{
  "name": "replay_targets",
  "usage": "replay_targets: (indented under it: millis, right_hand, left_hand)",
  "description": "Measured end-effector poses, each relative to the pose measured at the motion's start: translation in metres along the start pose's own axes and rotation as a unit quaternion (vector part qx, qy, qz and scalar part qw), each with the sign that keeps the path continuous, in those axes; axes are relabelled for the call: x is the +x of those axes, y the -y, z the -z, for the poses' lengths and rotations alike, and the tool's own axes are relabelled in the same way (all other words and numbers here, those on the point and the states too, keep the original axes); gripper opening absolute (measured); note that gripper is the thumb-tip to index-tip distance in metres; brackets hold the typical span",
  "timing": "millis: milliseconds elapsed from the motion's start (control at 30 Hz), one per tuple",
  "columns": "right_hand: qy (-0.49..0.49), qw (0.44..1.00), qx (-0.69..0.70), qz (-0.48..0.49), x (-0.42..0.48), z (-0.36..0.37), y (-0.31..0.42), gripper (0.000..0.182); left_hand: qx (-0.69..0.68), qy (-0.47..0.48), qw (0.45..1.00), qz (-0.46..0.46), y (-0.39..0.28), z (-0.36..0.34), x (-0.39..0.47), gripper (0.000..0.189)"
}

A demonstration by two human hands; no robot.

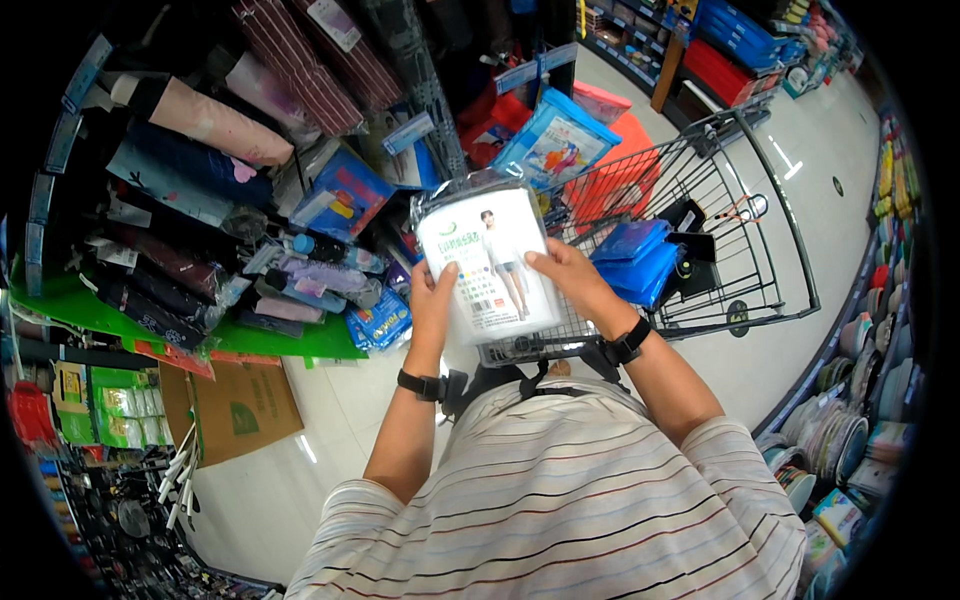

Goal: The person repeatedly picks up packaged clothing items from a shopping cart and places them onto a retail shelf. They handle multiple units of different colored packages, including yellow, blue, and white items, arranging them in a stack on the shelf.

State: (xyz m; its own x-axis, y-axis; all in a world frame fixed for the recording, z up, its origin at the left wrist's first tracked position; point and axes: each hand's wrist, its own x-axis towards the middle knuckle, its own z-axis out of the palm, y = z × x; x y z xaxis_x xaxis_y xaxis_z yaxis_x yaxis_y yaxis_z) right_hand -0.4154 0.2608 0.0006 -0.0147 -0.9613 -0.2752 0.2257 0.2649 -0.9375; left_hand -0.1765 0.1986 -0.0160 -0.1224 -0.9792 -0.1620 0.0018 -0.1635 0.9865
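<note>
Between my two hands is a flat white raincoat package [487, 262] in clear plastic, its printed front with a picture of a person facing up. My left hand [433, 296] grips its left edge, thumb on the front. On the right edge, my right hand [574, 274] holds it the same way. The fingers behind the package are hidden. Just beyond it hangs a blue raincoat pack [559, 139]. A shopping cart [795, 225] stands ahead on the right, holding a blue plastic-wrapped pack [634, 259] and black items [697, 262].
Folded umbrellas [217, 124] fill the rack on the left, above a green shelf edge [247, 341]. A cardboard box [244, 409] sits on the tiled floor [330, 401] at lower left. Shelves of plates and bowls [832, 442] line the right side.
</note>
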Motion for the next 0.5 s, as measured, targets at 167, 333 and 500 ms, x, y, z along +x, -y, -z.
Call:
replay_targets:
  millis: [167, 333, 500]
  right_hand:
    - [0.0, 0.998, 0.042, -0.036, 0.008, -0.004, -0.002, 0.036]
    - [0.004, 0.998, 0.043, -0.035, 0.019, -0.007, -0.006, 0.037]
    - [0.0, 0.998, 0.062, -0.033, 0.02, -0.016, 0.005, 0.037]
  left_hand:
    - [-0.003, -0.013, 1.0, -0.001, -0.001, 0.011, 0.01, 0.046]
    - [0.02, -0.018, 1.0, 0.003, -0.01, 0.02, 0.021, 0.044]
    - [-0.007, -0.03, 0.999, -0.02, -0.03, 0.028, 0.042, 0.05]
